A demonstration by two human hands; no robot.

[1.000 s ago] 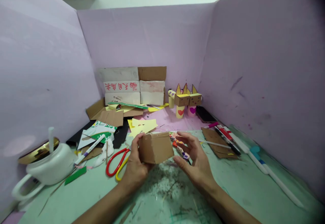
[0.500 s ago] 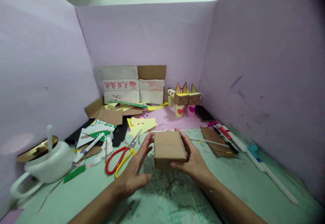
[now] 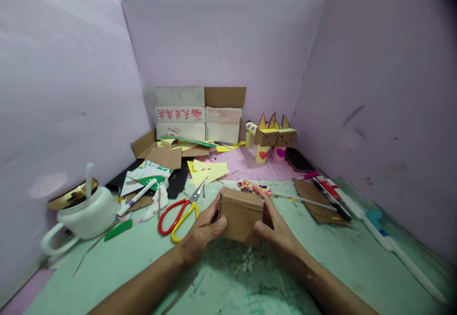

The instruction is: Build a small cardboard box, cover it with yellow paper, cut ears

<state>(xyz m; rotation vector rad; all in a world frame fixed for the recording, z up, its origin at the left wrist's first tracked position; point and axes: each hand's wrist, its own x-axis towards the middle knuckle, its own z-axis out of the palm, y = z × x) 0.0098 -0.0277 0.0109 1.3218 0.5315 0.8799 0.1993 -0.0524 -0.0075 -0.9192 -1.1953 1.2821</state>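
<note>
A small brown cardboard box [image 3: 242, 217] is held upright between both hands, a little above the green tabletop. My left hand [image 3: 207, 227] grips its left side, thumb on the front face. On the right side, my right hand [image 3: 273, 224] holds it with the thumb near the front right edge and the fingers behind. Scissors [image 3: 184, 210] with one red and one yellow handle lie open to the left of the box. Behind the box, a red and white patterned wrapper [image 3: 253, 187] shows in part.
A white mug [image 3: 89, 215] stands at the left. Cardboard figures [image 3: 267, 138] with pointed ears stand at the back beside a phone [image 3: 300, 160]. Paper scraps [image 3: 210, 172] lie behind the scissors. Markers and a cardboard piece [image 3: 317, 200] lie at the right.
My left hand has closed onto the box's left side. The box has been tilted so that its front face shows more. The view has shifted, and the patterned wrapper now shows behind.
</note>
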